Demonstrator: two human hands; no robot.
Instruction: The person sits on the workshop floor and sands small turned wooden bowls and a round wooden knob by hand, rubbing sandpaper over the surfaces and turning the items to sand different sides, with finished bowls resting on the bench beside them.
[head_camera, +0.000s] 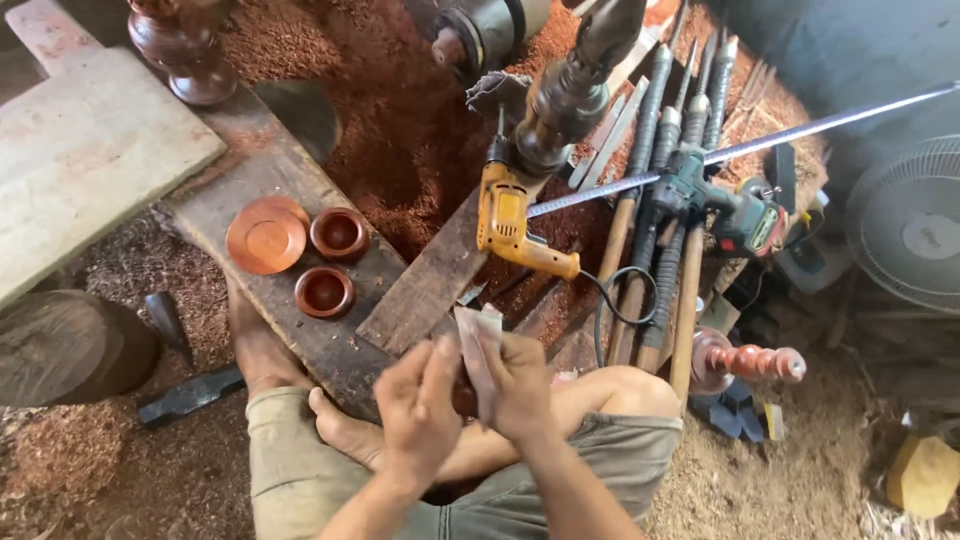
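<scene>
My left hand (415, 405) and my right hand (520, 385) meet in front of my folded legs. Between them sits a small reddish wooden piece (463, 398), mostly hidden by my fingers. My right hand pinches a strip of grey sandpaper (476, 345) that stands up against the piece; my left hand cups the piece from the left. On the dark plank (330, 345) just beyond my hands lie a turned wooden lid (265, 237) and two small wooden bowls (339, 233) (324, 291).
A yellow drill (510, 222) lies on a board ahead, its cord looping right. Long-handled turning chisels (650, 200) lean at right beside a green power tool (745, 215). A turned spindle (755, 362), a fan (915, 225), a log (65, 345) and red sawdust (390, 130) surround me.
</scene>
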